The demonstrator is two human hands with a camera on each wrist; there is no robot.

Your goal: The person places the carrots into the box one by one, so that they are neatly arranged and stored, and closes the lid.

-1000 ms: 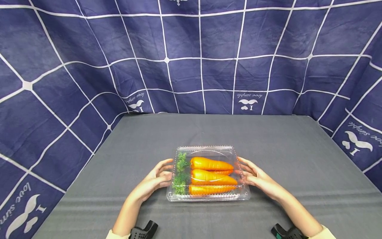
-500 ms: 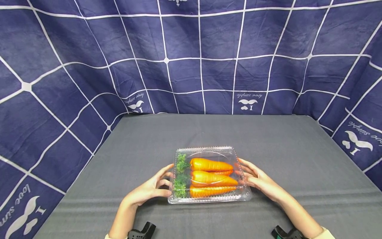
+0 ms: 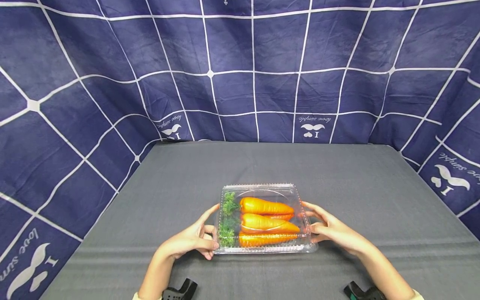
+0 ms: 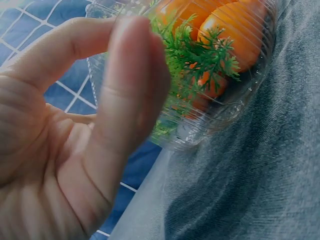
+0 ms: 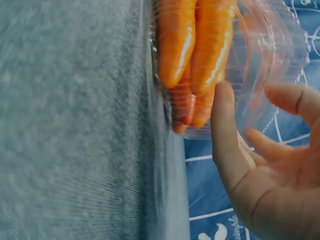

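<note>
In the head view a clear plastic clamshell box point(image 3: 262, 250) lies lid closed on the grey table. Inside are several orange carrots point(image 3: 266, 205) with green leafy tops point(image 3: 226, 235) on the left. My left hand point(image 3: 187, 238) is at the box's front left corner, its thumb on the rim, other fingers curled below and the index finger along the side. At the right side, my right hand point(image 3: 333, 232) touches the box with thumb and loosely bent fingers. The right wrist view shows that thumb point(image 5: 225, 120) against the wall beside the carrot tips.
The grey cloth-covered table point(image 3: 180, 166) extends around the box. A blue curtain with white grid lines point(image 3: 277, 91) stands behind it and along both sides. Black wrist devices point(image 3: 181, 291) sit on both forearms.
My left hand has slid toward the front left corner, curling its lower fingers under the thumb. The right hand has shifted slightly nearer the front. The box has moved very little.
</note>
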